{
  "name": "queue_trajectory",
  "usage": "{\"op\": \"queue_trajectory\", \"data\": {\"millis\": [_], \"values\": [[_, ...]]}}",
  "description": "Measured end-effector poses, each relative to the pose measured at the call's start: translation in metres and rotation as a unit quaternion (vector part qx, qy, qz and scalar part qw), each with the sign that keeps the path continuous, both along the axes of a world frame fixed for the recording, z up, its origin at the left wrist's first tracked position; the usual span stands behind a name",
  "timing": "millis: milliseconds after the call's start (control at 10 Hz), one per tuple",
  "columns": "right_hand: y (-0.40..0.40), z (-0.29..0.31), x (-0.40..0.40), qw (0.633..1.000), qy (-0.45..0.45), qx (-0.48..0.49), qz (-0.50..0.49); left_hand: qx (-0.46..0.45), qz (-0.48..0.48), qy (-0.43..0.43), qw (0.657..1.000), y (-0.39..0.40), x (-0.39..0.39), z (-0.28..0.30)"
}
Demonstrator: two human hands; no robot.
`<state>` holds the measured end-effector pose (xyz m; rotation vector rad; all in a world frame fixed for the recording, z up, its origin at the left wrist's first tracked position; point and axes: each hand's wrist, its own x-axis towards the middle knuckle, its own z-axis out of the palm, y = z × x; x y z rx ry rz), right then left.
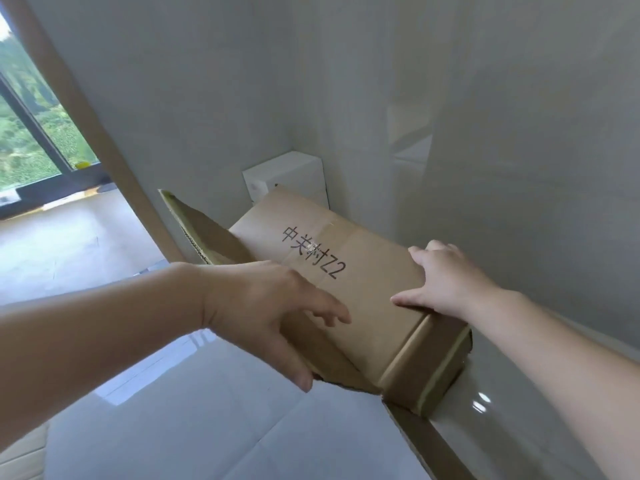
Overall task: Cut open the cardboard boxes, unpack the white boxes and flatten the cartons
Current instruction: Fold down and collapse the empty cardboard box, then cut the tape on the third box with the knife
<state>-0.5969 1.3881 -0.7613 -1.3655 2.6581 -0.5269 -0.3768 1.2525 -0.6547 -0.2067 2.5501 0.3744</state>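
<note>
Two hands (273, 306) (446, 282) on smooth, flattened brown carton (367, 271).

Tan-brown carton (346, 271) mid-frame, black handwritten characters plus "Z2" on its top, clear glossy tape strip along the seam. White box (287, 174) behind it, upper centre. Pale grey-white walls (207, 81). Glossy white floor (207, 427), lower frame. Beige-brown door frame (86, 109) at left. Green foliage through dark-framed window (27, 133), upper left.
</note>
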Motion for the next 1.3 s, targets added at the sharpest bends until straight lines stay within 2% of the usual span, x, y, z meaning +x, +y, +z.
{"op": "queue_trajectory", "data": {"millis": [100,200,300,400,500,600,700,800,900,1000,1100,1200,1300], "values": [[0.001,-0.004,0.005,0.996,-0.06,-0.065,0.017,0.089,0.019,-0.055,0.994,-0.01,-0.016,-0.01],[-0.004,-0.006,0.016,0.985,-0.106,-0.123,0.057,-0.077,0.042,-0.044,0.995,-0.023,-0.026,-0.021],[-0.02,-0.012,0.038,0.969,-0.195,-0.114,0.101,-0.292,-0.061,0.129,0.946,-0.037,-0.034,-0.043],[-0.034,-0.028,0.061,0.916,-0.365,-0.043,0.165,-0.244,-0.017,0.156,0.957,-0.054,-0.037,-0.073],[-0.039,-0.068,0.076,0.919,-0.312,0.121,0.21,-0.19,0.02,0.115,0.975,-0.068,-0.02,-0.116],[-0.034,-0.117,0.094,0.911,-0.195,0.24,0.274,-0.155,0.043,0.034,0.986,-0.074,0.023,-0.178],[-0.03,-0.147,0.105,0.918,-0.079,0.248,0.299,-0.163,0.091,0.025,0.982,-0.076,0.061,-0.24],[-0.031,-0.166,0.097,0.916,0.004,0.261,0.306,-0.161,0.111,0.037,0.98,-0.08,0.075,-0.275],[-0.034,-0.173,0.088,0.92,0.019,0.257,0.297,-0.148,0.118,0.049,0.981,-0.086,0.07,-0.291],[-0.045,-0.17,0.076,0.954,0.042,0.17,0.242,-0.134,0.128,0.076,0.98,-0.093,0.057,-0.298],[-0.054,-0.177,0.055,0.976,0.036,0.175,0.125,-0.13,0.134,0.109,0.976,-0.099,0.042,-0.304],[-0.054,-0.188,0.034,0.969,-0.008,0.247,0.028,-0.135,0.125,0.133,0.974,-0.1,0.029,-0.31],[-0.053,-0.188,0.013,0.959,-0.041,0.281,0.002,-0.137,0.113,0.155,0.972,-0.098,0.018,-0.314]]}}
